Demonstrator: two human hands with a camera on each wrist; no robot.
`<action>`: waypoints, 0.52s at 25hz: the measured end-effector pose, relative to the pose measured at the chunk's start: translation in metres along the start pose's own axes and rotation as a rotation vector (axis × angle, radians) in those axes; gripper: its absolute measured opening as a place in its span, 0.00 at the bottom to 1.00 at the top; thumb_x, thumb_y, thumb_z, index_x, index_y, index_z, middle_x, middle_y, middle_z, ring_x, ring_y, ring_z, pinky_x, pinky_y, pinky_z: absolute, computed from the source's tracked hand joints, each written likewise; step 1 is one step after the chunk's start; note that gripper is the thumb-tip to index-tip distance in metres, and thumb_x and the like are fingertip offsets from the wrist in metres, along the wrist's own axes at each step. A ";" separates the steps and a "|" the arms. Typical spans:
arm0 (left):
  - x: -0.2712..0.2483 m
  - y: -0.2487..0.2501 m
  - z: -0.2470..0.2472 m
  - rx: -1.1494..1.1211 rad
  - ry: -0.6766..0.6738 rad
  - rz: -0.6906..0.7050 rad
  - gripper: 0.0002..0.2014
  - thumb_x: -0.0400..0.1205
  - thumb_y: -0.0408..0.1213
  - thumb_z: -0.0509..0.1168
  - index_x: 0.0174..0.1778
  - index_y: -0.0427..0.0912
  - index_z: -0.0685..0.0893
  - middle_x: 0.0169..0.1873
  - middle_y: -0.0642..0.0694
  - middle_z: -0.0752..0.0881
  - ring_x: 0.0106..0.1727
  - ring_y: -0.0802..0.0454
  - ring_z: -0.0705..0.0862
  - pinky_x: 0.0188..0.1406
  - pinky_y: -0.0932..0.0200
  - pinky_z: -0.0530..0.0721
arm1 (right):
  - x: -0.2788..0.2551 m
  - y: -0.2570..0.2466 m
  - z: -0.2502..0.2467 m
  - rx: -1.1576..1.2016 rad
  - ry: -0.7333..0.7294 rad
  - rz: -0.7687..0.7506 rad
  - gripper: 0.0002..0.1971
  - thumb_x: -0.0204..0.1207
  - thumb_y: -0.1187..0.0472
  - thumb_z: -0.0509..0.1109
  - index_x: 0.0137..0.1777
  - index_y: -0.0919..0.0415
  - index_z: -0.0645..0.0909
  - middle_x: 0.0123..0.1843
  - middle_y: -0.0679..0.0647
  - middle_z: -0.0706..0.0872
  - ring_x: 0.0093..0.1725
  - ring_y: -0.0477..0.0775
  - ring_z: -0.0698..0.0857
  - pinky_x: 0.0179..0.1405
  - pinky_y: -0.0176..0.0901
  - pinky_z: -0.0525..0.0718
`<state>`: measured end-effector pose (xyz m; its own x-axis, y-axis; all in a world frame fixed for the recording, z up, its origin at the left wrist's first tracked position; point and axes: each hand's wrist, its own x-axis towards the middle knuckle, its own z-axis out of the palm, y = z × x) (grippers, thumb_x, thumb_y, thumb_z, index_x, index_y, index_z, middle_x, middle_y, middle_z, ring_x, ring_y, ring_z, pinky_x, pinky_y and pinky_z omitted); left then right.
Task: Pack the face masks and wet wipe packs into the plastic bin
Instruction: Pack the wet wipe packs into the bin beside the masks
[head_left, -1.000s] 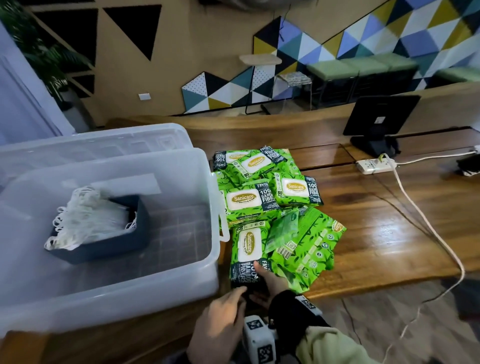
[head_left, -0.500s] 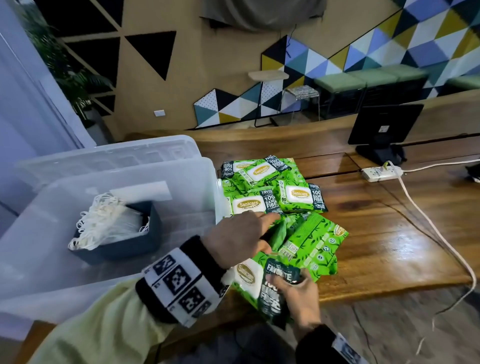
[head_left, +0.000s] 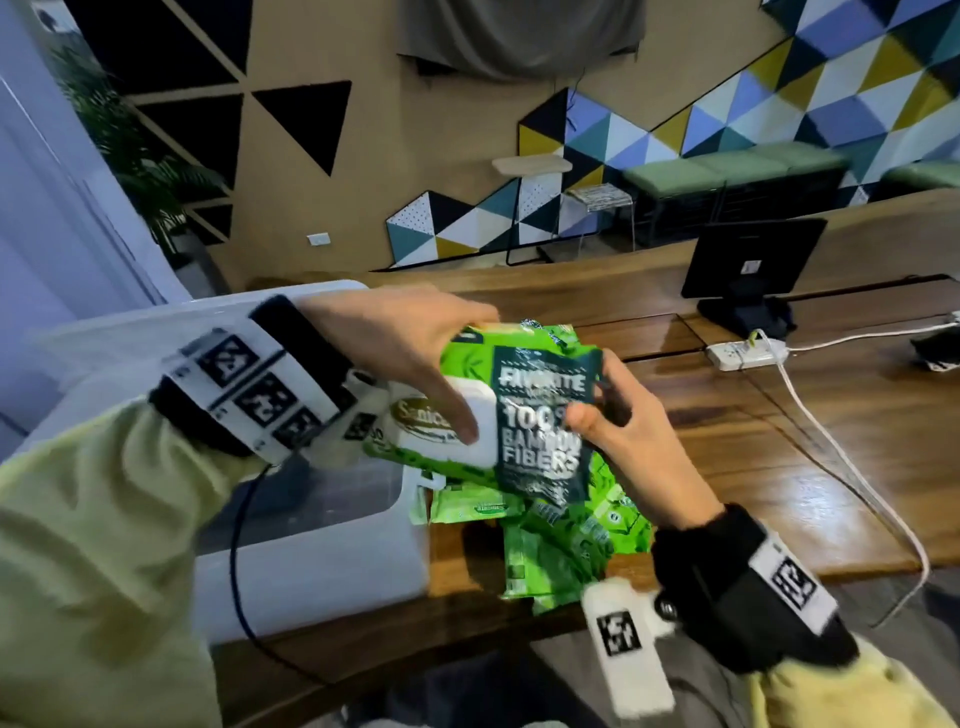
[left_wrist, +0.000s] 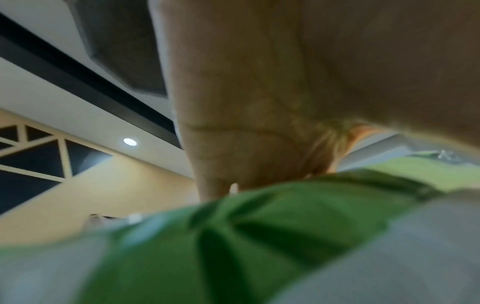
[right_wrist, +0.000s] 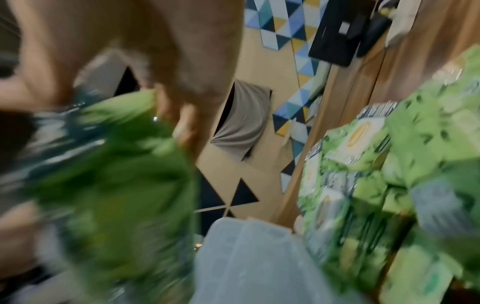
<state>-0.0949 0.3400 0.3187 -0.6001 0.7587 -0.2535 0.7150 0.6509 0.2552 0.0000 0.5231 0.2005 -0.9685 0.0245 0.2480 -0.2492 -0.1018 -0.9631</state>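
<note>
Table (head_left: 779, 457): a long brown wood top. It fills the room from 3 o'clock to 9 o'clock in the head view.
Plastic bin (head_left: 322, 561): a big see-through box on the table at 8 o'clock. The left sleeve hides most of the inside, so I cannot tell what is in it.
Monitor (head_left: 748, 260): black, at 2 o'clock, with its back to us.
Pile of wet wipe packs (head_left: 571, 525): many green packs lie on the table at 5 o'clock, just beside the bin's right wall.
Power strip (head_left: 748, 353): white, near the monitor, with a white cord running off toward 4 o'clock.
Held wet wipe pack (head_left: 519, 415): green with a white lid and a dark end. It is up in the air at the middle, above the pile and beside the bin's edge.
Left hand (head_left: 410, 353): fingers are curled over the top of the held pack and the thumb presses on the white lid.
Right hand (head_left: 623, 436): the thumb and fingers pinch the dark end of the same pack.
How far along: I think this is a middle step. One pack is lifted and not yet in the bin. The whole pile is left to pack. No face masks show here.
</note>
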 end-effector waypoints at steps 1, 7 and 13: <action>-0.005 -0.010 -0.006 0.008 0.026 -0.034 0.29 0.58 0.57 0.80 0.50 0.62 0.73 0.42 0.68 0.82 0.45 0.71 0.80 0.36 0.75 0.74 | 0.007 0.012 -0.008 -0.002 -0.056 0.038 0.21 0.69 0.45 0.74 0.57 0.55 0.78 0.53 0.50 0.87 0.53 0.45 0.85 0.51 0.36 0.83; -0.015 -0.118 -0.012 -0.043 0.189 -0.344 0.48 0.54 0.62 0.78 0.71 0.52 0.74 0.52 0.54 0.86 0.48 0.58 0.85 0.55 0.62 0.81 | -0.013 0.144 -0.040 -0.743 -0.412 0.125 0.29 0.74 0.69 0.58 0.65 0.33 0.68 0.63 0.40 0.80 0.65 0.42 0.80 0.70 0.38 0.74; 0.003 -0.198 0.016 0.089 0.139 -0.614 0.50 0.53 0.66 0.77 0.69 0.44 0.76 0.62 0.42 0.85 0.60 0.44 0.83 0.64 0.52 0.79 | -0.053 0.185 -0.053 -1.533 -0.604 -0.108 0.55 0.41 0.60 0.70 0.78 0.62 0.63 0.80 0.58 0.66 0.79 0.56 0.61 0.75 0.47 0.59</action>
<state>-0.2320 0.2128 0.2522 -0.9469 0.2485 -0.2038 0.2494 0.9682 0.0219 0.0049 0.5559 0.0042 -0.8984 -0.4378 -0.0349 -0.4360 0.8986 -0.0491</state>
